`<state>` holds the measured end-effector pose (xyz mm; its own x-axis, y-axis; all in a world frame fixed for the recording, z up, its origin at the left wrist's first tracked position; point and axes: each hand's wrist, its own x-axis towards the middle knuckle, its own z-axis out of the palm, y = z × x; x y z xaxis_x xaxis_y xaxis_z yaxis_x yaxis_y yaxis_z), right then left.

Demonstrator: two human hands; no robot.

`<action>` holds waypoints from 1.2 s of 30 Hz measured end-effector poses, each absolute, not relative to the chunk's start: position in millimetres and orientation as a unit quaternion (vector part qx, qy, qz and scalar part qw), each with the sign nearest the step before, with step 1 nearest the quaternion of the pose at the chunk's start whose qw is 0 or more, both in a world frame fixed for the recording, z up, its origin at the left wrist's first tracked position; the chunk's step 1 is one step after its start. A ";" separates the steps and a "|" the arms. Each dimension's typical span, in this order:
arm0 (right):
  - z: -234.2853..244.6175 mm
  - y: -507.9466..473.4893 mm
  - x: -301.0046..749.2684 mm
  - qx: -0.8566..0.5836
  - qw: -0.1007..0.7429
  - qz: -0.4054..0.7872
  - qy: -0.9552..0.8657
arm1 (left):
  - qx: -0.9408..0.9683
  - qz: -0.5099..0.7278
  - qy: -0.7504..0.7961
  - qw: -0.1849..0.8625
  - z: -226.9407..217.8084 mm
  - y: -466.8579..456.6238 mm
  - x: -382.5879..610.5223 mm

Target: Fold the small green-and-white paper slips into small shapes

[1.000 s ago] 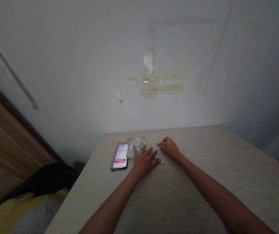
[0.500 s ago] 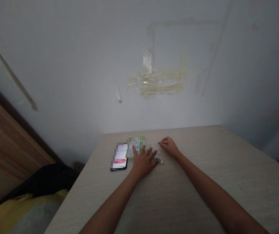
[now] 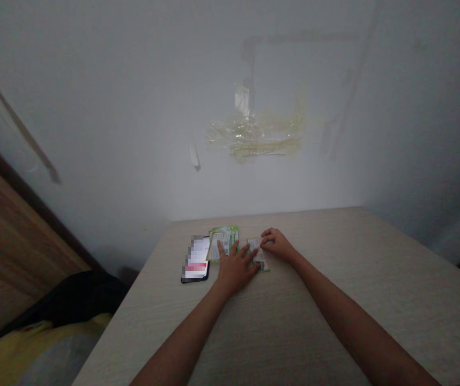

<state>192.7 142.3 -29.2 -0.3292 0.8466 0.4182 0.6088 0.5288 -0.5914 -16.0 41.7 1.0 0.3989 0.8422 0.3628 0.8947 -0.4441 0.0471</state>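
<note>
My left hand (image 3: 236, 264) lies flat on the pale wooden table (image 3: 334, 300), fingers spread. Its fingertips rest on a green and white packet (image 3: 222, 239) and on the left edge of a small printed packet (image 3: 259, 254). My right hand (image 3: 276, 244) has its fingers curled and pinches the far corner of that small packet. Both forearms reach in from the bottom of the view.
A phone (image 3: 197, 259) with a lit screen lies left of the green packet. The table meets a white wall carrying old tape residue (image 3: 256, 134). Left of the table are a wooden panel (image 3: 8, 241) and yellow and dark cloth (image 3: 45, 332).
My right hand has drawn slightly nearer and tightened its pinch on the small packet's corner. The left hand has barely moved.
</note>
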 end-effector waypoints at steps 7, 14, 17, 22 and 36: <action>-31.4 146.4 191.9 -0.475 0.362 0.163 -0.785 | -0.832 -0.173 -0.522 0.066 -0.3 43.0 -16.4; -34.9 152.3 189.6 -0.496 0.356 0.156 -0.777 | -0.835 -0.170 -0.518 0.073 0.2 43.0 -16.7; -32.4 151.9 186.7 -0.510 0.352 0.153 -0.770 | -0.834 -0.167 -0.520 0.076 1.4 42.3 -16.4; -27.3 150.1 181.7 -0.535 0.341 0.139 -0.761 | -0.833 -0.165 -0.524 0.070 0.6 42.7 -16.3; -22.7 150.1 171.3 -0.577 0.341 0.110 -0.734 | -0.833 -0.158 -0.526 0.073 -0.1 43.2 -17.2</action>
<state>171.3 150.1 -22.7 -0.1014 0.9217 0.3743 0.7722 0.3102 -0.5545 -17.2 43.2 -0.1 0.3970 0.8528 0.3394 0.8986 -0.4364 0.0454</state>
